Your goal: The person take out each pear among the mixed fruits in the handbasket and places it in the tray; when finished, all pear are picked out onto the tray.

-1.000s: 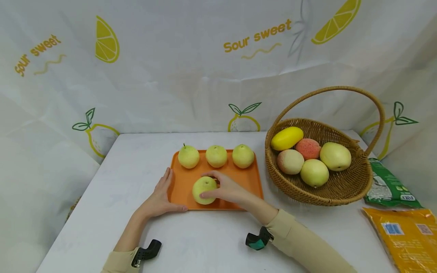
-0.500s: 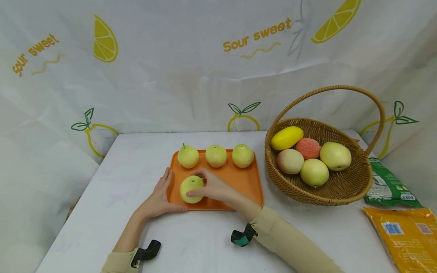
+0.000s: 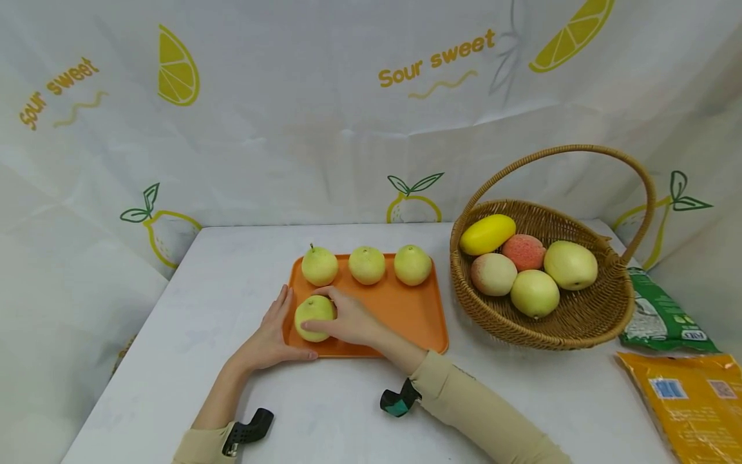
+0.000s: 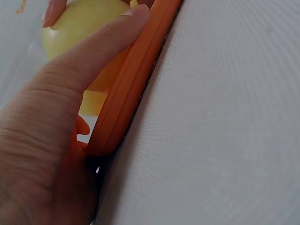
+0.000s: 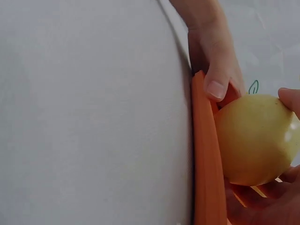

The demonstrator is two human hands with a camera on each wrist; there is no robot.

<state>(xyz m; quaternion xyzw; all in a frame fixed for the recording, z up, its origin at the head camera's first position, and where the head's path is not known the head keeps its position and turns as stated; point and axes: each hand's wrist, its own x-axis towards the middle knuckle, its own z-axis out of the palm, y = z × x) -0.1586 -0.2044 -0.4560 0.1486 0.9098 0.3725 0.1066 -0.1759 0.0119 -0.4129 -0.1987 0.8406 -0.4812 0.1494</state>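
Observation:
My right hand (image 3: 350,321) grips a round yellow-green pear (image 3: 310,323), thumb on the near side and fingers round the back. This pear sits low over the front left corner of an orange tray (image 3: 400,316). Along the tray's back stand three more pears: one with a stem (image 3: 319,267), a middle pear (image 3: 367,265) and a right pear (image 3: 413,265). At the tray's left front corner rests my left hand (image 3: 272,338), straight fingers along the left side and thumb on the front rim. In the left wrist view that thumb (image 4: 108,44) lies along the tray edge.
Right of the tray stands a wicker basket (image 3: 585,328) with a tall handle, holding several fruits, among them a long yellow one (image 3: 488,235) and a red one (image 3: 523,252). Beside it lie a green packet (image 3: 666,316) and an orange packet (image 3: 690,406). A printed white cloth hangs behind.
My right hand has moved left across the tray with the pear, from the front middle to the front left corner. My left hand has kept its place.

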